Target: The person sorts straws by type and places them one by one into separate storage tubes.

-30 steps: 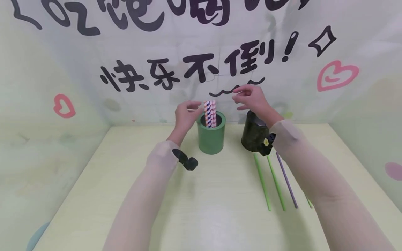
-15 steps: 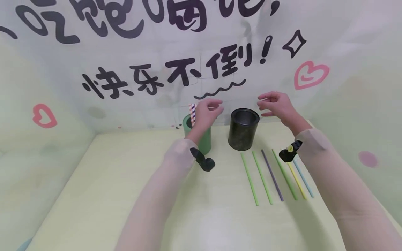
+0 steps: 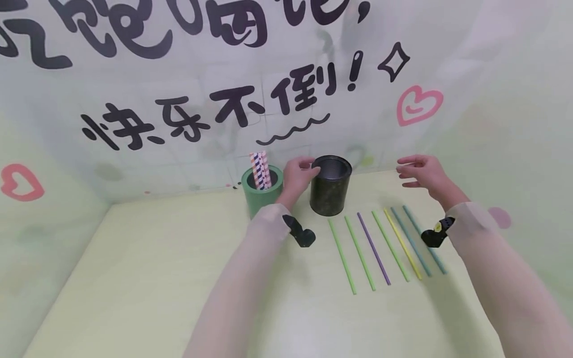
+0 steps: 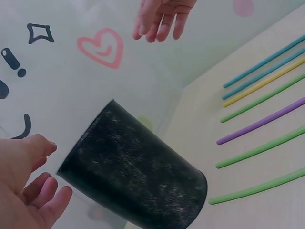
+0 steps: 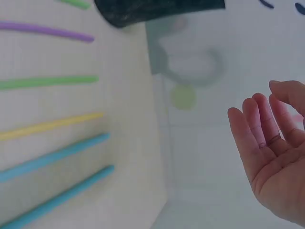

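Observation:
In the head view, my left hand (image 3: 297,180) is at the left rim of a black cylindrical can (image 3: 329,198), its fingers loosely bent and holding nothing. The left wrist view shows a small gap between those fingers and the can (image 4: 136,167). My right hand (image 3: 424,175) hovers over the table's right side, fingers relaxed and palm visible in the right wrist view. Below it lies a row of thin straw-like sticks: several green, one purple (image 3: 373,249), one yellow (image 3: 403,243) and two blue. Striped paper straws (image 3: 261,170) stand in a green cup (image 3: 259,201) left of the can.
The pale tabletop (image 3: 147,268) extends to the left and front. Behind it rises a white backdrop (image 3: 215,164) with black lettering and pink hearts. A side panel (image 3: 532,164) stands on the right. Each wrist carries a small black camera.
My left hand has moved right, from the green cup to the black can. My right hand has moved right, away from the can, over the sticks. The head view has turned right.

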The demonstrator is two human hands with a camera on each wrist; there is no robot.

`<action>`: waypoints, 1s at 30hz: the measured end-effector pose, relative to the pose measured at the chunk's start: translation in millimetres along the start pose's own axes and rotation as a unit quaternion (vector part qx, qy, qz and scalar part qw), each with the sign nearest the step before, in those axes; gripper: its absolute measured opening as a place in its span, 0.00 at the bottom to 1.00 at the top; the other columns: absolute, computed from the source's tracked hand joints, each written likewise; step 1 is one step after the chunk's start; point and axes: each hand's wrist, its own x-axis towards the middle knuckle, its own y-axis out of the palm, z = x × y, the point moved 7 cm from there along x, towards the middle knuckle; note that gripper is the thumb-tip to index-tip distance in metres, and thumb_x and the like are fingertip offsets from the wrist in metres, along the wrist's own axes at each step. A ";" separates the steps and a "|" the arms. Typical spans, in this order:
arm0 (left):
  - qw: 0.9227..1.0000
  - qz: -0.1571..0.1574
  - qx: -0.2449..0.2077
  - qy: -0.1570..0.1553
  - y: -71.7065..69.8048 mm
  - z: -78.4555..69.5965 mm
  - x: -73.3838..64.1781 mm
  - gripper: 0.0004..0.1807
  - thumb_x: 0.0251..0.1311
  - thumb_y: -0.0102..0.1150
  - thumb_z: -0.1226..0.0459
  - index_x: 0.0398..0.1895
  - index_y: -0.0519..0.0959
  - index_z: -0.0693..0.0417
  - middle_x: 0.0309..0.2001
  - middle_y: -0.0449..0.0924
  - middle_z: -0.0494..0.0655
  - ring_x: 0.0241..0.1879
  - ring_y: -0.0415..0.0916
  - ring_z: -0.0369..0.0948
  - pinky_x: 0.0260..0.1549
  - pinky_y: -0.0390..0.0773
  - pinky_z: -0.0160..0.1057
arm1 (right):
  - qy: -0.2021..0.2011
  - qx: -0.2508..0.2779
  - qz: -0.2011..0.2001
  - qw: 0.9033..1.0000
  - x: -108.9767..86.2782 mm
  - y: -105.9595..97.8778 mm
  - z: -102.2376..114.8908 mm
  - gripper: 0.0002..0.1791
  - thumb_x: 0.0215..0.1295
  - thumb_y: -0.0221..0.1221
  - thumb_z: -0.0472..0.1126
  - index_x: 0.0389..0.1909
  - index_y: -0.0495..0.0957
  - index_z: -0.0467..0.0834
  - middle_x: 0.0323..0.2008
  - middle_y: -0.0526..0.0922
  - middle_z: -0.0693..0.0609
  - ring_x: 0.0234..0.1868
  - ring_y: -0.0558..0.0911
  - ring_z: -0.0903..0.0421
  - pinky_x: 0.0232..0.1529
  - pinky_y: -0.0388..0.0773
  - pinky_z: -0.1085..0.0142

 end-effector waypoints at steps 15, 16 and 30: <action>0.998 -0.044 -0.044 -0.017 14.0 15.6 -1.6 0.16 0.50 0.65 0.70 0.44 0.80 0.62 0.42 0.79 0.56 0.42 0.77 0.46 0.40 0.76 0.32 | 0.082 -0.027 0.028 0.996 -13.0 -14.8 -92.3 0.29 0.65 0.54 0.43 0.59 0.60 0.27 0.31 0.77 0.65 0.34 0.79 0.66 0.40 0.79 0.63; 0.998 -0.045 -0.047 -0.018 14.0 15.8 -1.9 0.16 0.50 0.64 0.70 0.44 0.80 0.62 0.42 0.79 0.56 0.42 0.77 0.46 0.40 0.76 0.32 | 0.086 -0.027 0.028 0.996 -13.3 -14.0 -97.8 0.29 0.65 0.54 0.43 0.59 0.59 0.27 0.32 0.77 0.64 0.34 0.79 0.65 0.40 0.79 0.63; 0.997 -0.052 -0.058 -0.022 15.2 16.3 -3.0 0.17 0.49 0.65 0.70 0.45 0.80 0.61 0.42 0.79 0.56 0.42 0.78 0.45 0.39 0.77 0.31 | 0.160 -0.016 -0.025 0.987 -13.2 -9.4 -142.1 0.32 0.64 0.55 0.42 0.61 0.58 0.27 0.28 0.76 0.63 0.29 0.78 0.66 0.35 0.79 0.68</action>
